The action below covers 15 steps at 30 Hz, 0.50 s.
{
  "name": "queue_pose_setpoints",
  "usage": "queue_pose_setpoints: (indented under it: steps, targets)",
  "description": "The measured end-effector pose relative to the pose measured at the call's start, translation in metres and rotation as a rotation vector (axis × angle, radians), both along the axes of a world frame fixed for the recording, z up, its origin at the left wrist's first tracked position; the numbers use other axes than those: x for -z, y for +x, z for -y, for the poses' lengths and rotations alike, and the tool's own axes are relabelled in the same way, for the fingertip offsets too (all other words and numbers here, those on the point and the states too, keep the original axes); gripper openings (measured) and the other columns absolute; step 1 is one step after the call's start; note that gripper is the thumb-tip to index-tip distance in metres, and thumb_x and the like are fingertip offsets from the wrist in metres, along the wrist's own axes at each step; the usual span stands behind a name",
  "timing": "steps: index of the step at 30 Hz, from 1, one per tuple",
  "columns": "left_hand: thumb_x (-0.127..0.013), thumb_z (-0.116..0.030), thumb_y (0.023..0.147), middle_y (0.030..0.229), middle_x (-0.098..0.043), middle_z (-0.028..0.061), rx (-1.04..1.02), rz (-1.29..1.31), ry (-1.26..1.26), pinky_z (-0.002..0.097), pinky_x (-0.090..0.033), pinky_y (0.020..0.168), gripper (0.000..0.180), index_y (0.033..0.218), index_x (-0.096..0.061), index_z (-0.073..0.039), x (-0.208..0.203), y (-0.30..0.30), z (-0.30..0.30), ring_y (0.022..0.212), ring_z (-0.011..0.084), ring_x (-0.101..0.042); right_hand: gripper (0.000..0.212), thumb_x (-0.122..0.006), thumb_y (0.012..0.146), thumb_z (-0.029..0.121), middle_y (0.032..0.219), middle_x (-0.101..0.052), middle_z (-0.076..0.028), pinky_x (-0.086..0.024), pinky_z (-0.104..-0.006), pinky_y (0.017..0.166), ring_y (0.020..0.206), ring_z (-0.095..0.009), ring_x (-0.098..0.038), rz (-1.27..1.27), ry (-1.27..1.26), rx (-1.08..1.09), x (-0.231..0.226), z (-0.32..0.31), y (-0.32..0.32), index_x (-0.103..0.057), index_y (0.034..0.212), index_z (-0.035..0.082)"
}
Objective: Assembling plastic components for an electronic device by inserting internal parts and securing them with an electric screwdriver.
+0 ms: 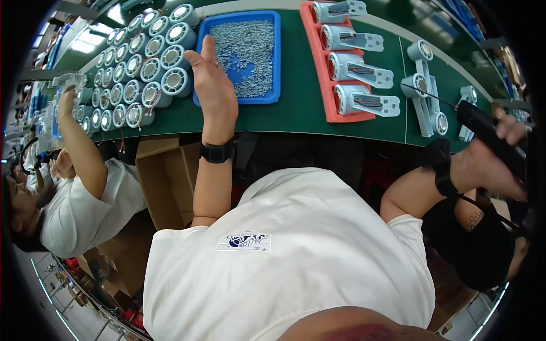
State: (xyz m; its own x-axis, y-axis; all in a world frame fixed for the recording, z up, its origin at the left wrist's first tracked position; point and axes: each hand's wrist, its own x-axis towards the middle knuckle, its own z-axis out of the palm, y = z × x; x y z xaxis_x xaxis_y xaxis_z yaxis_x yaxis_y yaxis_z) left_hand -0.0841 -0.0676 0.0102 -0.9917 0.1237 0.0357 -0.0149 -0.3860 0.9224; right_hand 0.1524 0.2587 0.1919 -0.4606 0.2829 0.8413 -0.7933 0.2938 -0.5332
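Note:
My left hand is at the left edge of a blue tray that holds a heap of small silver screws. Its thumb and forefinger are apart; the other fingers are partly hidden, and I see nothing held. At the far right, my right hand grips a black electric screwdriver. The thin bit points left, toward a pale cylindrical part with an arm on the table. Between my hands lies a red holder bearing several pale-blue cylindrical housings with flat arms, wires showing inside.
Rows of pale round housings with wires crowd the table's left. More armed parts lie at right. Below the table edge stands an open cardboard box. A co-worker in white sits at left; another person in black is at right.

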Motion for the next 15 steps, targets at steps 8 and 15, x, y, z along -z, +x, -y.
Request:
queue_pose_setpoints:
  steps: [8,15]
  targets:
    - [-0.035,-0.021,0.11,0.156,-0.035,0.0219,-0.005,-0.071,-0.105,0.0417,-0.029,0.12,0.048,0.151,-0.032,0.005,-0.004,-0.016,-0.004,0.147,0.0319,-0.034,0.089,-0.037,0.095,0.074,0.112,-0.066,-0.022,-0.046,-0.0412,0.092,0.103,-0.033,-0.064,0.212,-0.389,0.557,0.063,0.043,-0.054,-0.048,0.134,-0.005]
    - [-0.033,0.01,0.1,0.126,-0.064,0.0145,0.116,-0.443,-0.241,0.0353,-0.052,0.1,0.039,0.126,-0.061,0.003,-0.01,0.027,-0.025,0.116,0.0248,-0.064,0.084,-0.054,0.096,0.06,0.141,-0.051,-0.024,-0.045,-0.0424,0.097,0.121,-0.035,-0.057,0.601,0.312,0.835,0.078,0.133,-0.035,-0.037,0.145,-0.007]
